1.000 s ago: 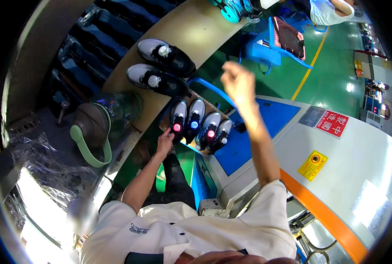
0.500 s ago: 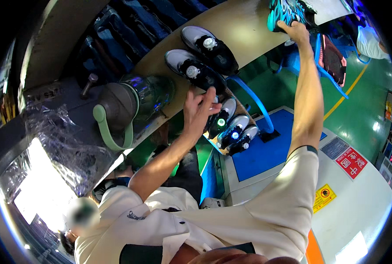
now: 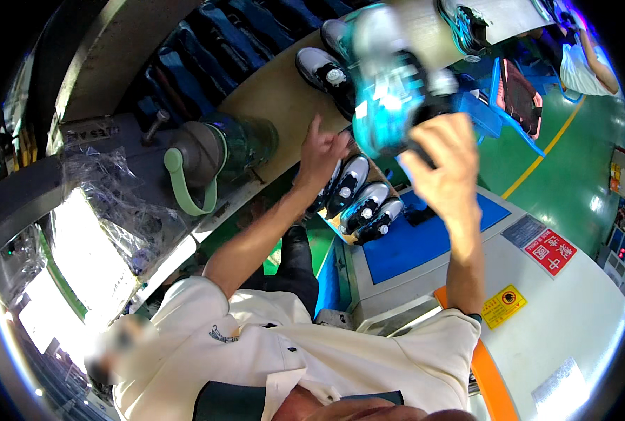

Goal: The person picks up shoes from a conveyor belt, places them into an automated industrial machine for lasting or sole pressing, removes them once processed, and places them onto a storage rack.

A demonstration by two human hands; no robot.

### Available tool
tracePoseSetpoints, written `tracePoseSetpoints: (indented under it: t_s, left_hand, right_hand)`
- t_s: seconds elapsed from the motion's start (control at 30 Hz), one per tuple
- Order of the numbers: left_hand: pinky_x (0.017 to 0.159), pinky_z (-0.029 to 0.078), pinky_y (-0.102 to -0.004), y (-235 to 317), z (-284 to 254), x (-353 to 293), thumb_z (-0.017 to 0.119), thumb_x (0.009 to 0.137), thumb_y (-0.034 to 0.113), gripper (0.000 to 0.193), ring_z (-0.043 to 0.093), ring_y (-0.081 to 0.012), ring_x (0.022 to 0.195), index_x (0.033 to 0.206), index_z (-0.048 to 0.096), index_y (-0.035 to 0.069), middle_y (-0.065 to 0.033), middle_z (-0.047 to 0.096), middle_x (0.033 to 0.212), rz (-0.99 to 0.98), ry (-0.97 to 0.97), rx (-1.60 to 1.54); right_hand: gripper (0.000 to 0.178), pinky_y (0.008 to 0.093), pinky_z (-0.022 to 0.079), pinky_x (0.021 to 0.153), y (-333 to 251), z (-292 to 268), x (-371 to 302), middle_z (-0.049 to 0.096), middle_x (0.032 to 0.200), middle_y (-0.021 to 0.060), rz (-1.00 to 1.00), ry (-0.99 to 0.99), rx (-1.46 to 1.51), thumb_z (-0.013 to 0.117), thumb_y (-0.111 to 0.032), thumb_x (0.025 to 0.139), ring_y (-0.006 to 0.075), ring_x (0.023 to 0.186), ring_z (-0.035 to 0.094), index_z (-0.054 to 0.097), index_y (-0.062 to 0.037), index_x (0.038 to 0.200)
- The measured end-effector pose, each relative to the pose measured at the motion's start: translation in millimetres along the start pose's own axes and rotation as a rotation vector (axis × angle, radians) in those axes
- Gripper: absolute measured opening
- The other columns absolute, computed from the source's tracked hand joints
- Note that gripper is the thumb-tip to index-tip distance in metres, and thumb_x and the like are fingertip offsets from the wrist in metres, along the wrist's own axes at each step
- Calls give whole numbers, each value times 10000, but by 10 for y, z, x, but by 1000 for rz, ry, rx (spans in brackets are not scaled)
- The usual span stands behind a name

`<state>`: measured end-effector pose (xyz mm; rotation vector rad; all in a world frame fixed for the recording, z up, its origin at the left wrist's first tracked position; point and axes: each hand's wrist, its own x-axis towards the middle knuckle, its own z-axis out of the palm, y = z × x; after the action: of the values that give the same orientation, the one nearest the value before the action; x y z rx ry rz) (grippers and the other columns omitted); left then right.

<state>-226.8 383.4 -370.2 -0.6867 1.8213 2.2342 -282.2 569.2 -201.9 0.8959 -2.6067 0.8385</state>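
My right hand (image 3: pixel 447 158) grips turquoise, white and black sneakers (image 3: pixel 386 116) above the bench edge. Motion blur hides whether it is one shoe or a pair. To its left, my left hand (image 3: pixel 323 153) is empty, its fingers apart, near the bench edge. Just beyond it, a white-and-black sneaker (image 3: pixel 324 74) with a round dial rests on the bench, partly covered by the held footwear. Below my hands, several similar white-and-black sneakers (image 3: pixel 366 208) stand side by side on a small rack. Farther right on the bench lies another turquoise-and-black sneaker (image 3: pixel 464 29).
A capped bottle (image 3: pixel 245 146) with a green strap stands left of my left hand. Crumpled clear plastic (image 3: pixel 116 203) lies nearer me. A blue-topped white machine (image 3: pixel 424 245) is at right. Other people are at far right and lower left. The curved bench (image 3: pixel 277 91) runs across.
My right hand has come back from the far right of the bench toward the middle, bringing turquoise sneakers. My left hand has shifted slightly, away from the dial sneakers.
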Motion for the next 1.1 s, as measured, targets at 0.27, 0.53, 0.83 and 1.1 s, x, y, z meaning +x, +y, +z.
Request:
tracePoseSetpoints:
  t_s: [0.27, 0.53, 0.83, 1.1]
  left_hand:
    - [805, 500, -271, 14, -423, -1345, 620, 902, 120, 421, 597, -145, 923, 1263, 479, -44, -98, 587, 1073, -15, -165, 132]
    - [742, 506, -276, 925, 76, -436, 682, 785, -25, 511, 591, -172, 889, 1267, 520, 23, -113, 501, 1321, 760, -98, 728]
    - [748, 506, -425, 733, 186, 189, 667, 781, 117, 268, 622, -387, 876, 1015, 632, -9, -191, 632, 1016, 575, -220, 1207]
    - [723, 498, -419, 621, 98, 179, 640, 787, 100, 232, 617, -352, 858, 994, 631, -2, -158, 620, 991, 663, -136, 1163]
  right_hand:
    - [163, 342, 424, 732, -97, 1396, -335, 554, 842, 76, -279, -331, -267, 580, -193, 712, 235, 954, 469, 647, -48, 741]
    - [305, 398, 526, 770, 632, 771, 299, 647, 1020, 150, 60, -29, -151, 592, -20, 733, 357, 856, 625, 654, -29, 1032]
    - [277, 459, 511, 701, 1675, 1058, 64, 633, 818, 164, 220, -225, -317, 527, -62, 789, 368, 822, 631, 621, -103, 1047]
    - [564, 425, 500, 843, 2533, 382, 192, 597, 1185, 150, 249, 146, -345, 540, 20, 738, 356, 1006, 596, 523, -139, 1279]
